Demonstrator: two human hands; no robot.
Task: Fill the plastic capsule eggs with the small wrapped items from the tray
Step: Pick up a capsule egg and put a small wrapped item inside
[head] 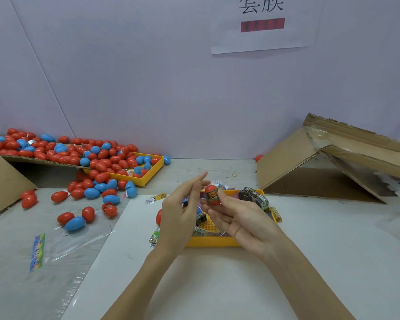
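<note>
A yellow tray (211, 242) of small wrapped items (253, 197) sits at the table's centre on a white sheet. Above it, my right hand (243, 220) lies palm up and pinches a red capsule egg (211, 194) with a printed sleeve around it between thumb and fingertips. My left hand (181, 212) hovers just left of that egg, fingers nearly straight and pointing up and away, holding nothing that I can see. Another red egg (158, 217) lies beside the tray, partly hidden by my left wrist.
Several red and blue eggs (97, 162) spill from a cardboard flap over a second yellow tray (151, 175) at the back left. An open cardboard box (321, 181) lies on its side at the right. A clear plastic bag (62, 248) lies front left.
</note>
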